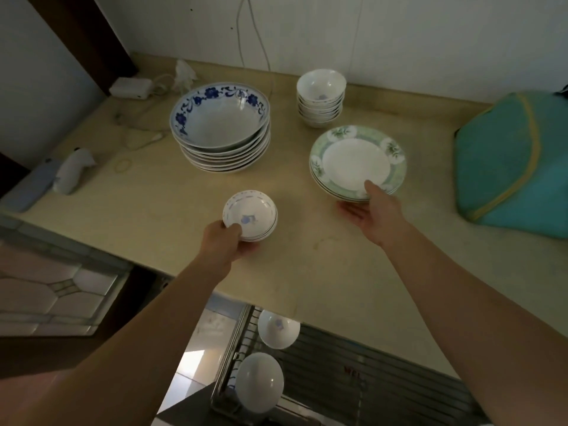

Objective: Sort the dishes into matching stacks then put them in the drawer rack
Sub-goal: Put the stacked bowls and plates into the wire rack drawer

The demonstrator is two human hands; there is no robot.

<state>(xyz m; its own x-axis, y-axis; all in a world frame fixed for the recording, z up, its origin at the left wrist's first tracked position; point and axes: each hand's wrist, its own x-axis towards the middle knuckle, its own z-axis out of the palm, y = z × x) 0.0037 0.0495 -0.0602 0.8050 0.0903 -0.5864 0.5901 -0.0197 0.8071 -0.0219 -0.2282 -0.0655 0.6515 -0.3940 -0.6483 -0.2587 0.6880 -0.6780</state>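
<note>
My left hand (pixel 229 244) grips a small stack of white saucers (pixel 250 215) with a blue motif at the counter's front middle. My right hand (pixel 373 209) holds the near rim of a stack of green-rimmed plates (pixel 358 161), thumb on top and fingers beneath. A tall stack of blue-flowered bowls (pixel 221 127) stands at the back middle. A stack of small white bowls (pixel 321 96) sits by the wall. Below the counter edge the drawer rack (pixel 338 373) is pulled out, with two white bowls (pixel 278 332) (pixel 259 382) standing in it.
A teal cloth-covered object (pixel 516 161) fills the counter's right side. At the back left lie a white adapter with cable (pixel 130 87), a crumpled tissue (pixel 184 75), a rubber band (pixel 123 165) and a white bundle (pixel 72 173). The beige countertop (pixel 172 192) ends just above the rack.
</note>
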